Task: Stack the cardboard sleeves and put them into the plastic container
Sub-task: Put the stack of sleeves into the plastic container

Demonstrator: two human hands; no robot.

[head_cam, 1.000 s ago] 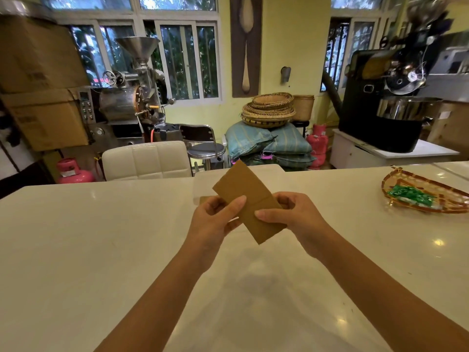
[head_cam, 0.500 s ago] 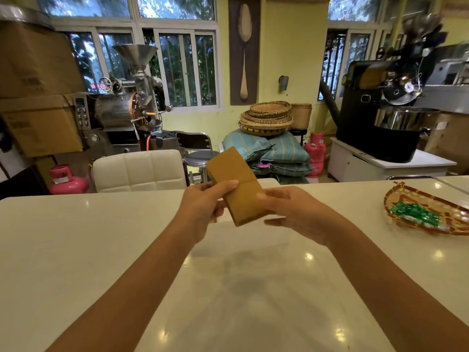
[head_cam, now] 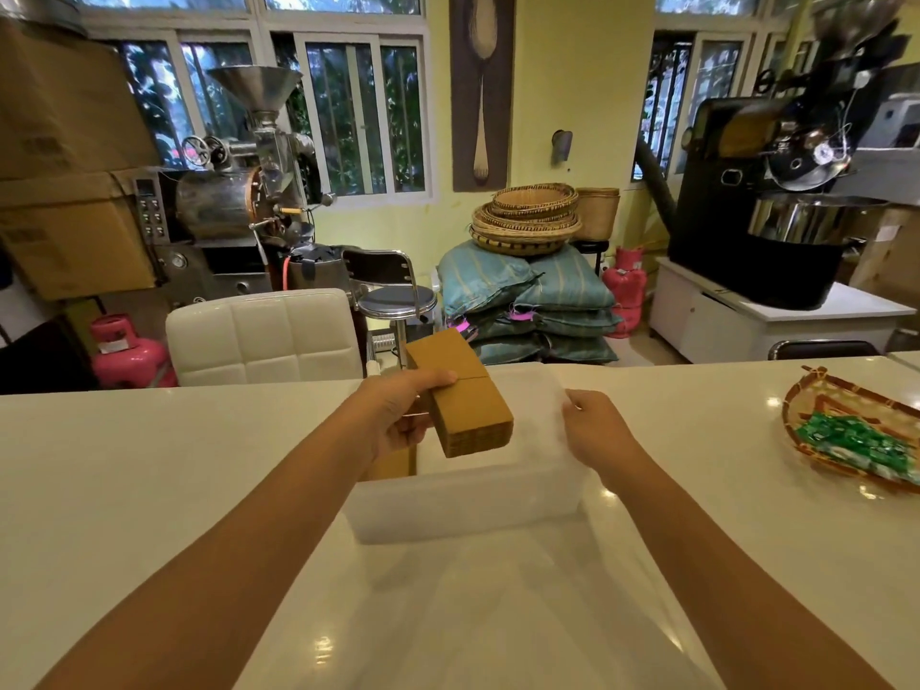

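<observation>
left hand (head_cam: 398, 415) grips blocky brown cardboard stack (head_cam: 463, 395) over translucent bin (head_cam: 468, 505) | right hand (head_cam: 592, 430) pinches bin's right rim | glossy table (head_cam: 149, 490)

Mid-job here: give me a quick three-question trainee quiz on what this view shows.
1. True or false: the left hand grips the stack of cardboard sleeves.
2. The right hand touches: A) the wicker tray, B) the plastic container, C) the white chair.
3. Fill in: the stack is held ___ the container.

Key: 1 true; 2 B, at its right rim; 3 above. More cardboard already shows inside, at the left.
</observation>
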